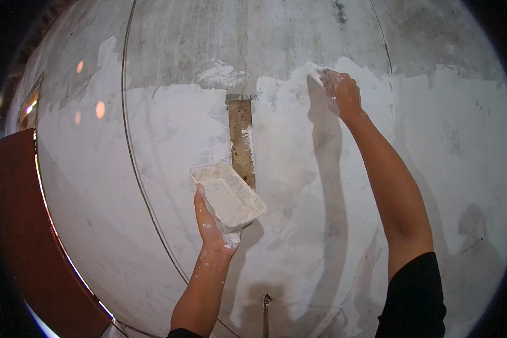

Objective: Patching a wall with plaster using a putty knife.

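My left hand (209, 224) grips a shallow rectangular tray (244, 190) from below and the side, thumb along its near edge. Pale putty coats the tray's inside, and white smears mark my fingers and wrist. Raised up at the right, my right hand (343, 93) is closed round a putty-smeared scraper (314, 70), most of it covered by my fingers. The scraper's edge is at the wall, along the upper border of the white putty coat (298, 141). Above that border the wall (180, 39) is bare grey.
Behind the tray runs an upright brown strip (242, 135) set in the wall. A dark cable (125, 101) hangs down at the left, beside a reddish-brown panel (34, 236). Low in the middle, a thin pipe (266, 315) stands against the wall.
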Motion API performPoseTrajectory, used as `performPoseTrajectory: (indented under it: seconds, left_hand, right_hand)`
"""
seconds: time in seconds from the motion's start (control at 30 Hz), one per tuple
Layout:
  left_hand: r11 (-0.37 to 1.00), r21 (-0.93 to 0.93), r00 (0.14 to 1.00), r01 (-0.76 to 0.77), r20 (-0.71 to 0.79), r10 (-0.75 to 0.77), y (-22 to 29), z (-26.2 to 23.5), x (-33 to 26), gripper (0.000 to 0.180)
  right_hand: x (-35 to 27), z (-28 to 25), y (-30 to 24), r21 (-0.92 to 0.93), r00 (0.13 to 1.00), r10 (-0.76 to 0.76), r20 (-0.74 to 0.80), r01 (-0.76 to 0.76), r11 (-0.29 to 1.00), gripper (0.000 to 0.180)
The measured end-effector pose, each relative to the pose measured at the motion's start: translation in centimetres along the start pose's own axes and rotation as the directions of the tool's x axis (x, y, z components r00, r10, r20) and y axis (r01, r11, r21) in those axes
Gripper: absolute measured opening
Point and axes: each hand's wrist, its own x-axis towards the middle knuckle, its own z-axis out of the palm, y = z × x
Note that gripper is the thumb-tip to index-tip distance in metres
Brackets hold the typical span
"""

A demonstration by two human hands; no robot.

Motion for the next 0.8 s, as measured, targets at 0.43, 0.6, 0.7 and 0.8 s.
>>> performPoseTrajectory:
  seconds: [0.43,0.6,0.7,0.8]
  left_hand:
    - [0.987,0.012,0.987,-0.16,0.014,0.16,-1.0,-7.5,1.5,0.063]
    - [0.984,0.04,0.983,-0.173,0.061,0.171,-1.6,-9.5,2.4,0.064]
    - [0.972,0.15,0.983,-0.181,0.049,0.175,-2.2,-9.6,2.3,0.066]
    - [0.953,0.252,0.985,-0.169,0.014,0.171,-2.4,-9.1,1.9,0.067]
  right_hand:
    - [-9.5,-5.3,-16.5,0.427,0.861,-0.269,0.432,0.067,0.902,0.031]
    - [-9.5,-10.0,-19.6,0.557,0.695,-0.15,0.703,-0.406,0.725,0.053]
    - [-10.0,-8.8,-19.2,0.657,0.626,-0.388,0.676,-0.274,0.702,0.047]
    - [-10.2,-7.8,-18.4,0.739,0.56,-0.566,0.605,-0.131,0.661,0.043]
